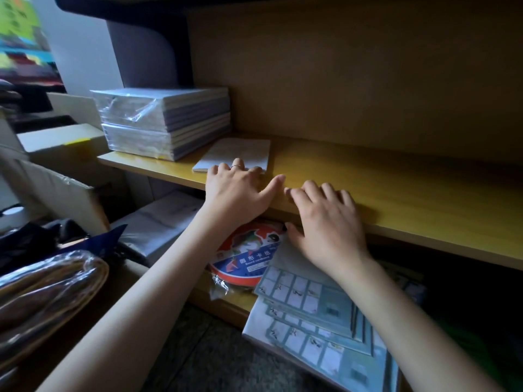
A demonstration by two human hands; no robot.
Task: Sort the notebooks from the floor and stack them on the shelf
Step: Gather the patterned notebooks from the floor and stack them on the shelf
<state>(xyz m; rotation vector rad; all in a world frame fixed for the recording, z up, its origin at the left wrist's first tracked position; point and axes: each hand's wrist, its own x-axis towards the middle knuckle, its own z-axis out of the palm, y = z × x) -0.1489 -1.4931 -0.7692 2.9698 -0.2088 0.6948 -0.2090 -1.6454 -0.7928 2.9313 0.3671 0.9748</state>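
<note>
Left hand (237, 190): fingers extended and slightly spread. Their tips press on the near edge of a thin pale grey notebook (235, 154), the thumb stretched out along the front of the yellow wooden shelf board (410, 199). A ring shows on one finger. Nothing is pinched or enclosed.

Right hand (325, 219): fingers spread and lightly bent, resting on top of the shelf board at its front edge. The thumb lies below that edge. It holds no object. Whether the thumb touches the underside of the board cannot be told.

The thin notebook lies flat on the shelf board, toward its left end, its front edge close to the board's front edge.

A stack of plastic-wrapped grey-and-white notebooks (164, 123) stands on the shelf board's left end, just beside the thin notebook. Whether the two touch cannot be told.

Below the shelf board, on a lower level, lies a round red-and-blue packet of card (249, 250), partly covered by the left forearm. Beside it, under the right wrist, several grey-green exercise books with printed grids (311, 306) lie fanned out and overhang the lower level's front.

Left of the shelf board stands an open brown cardboard box (62, 145). A clear plastic bundle of brown items (42, 292) lies lower on that side.
</note>
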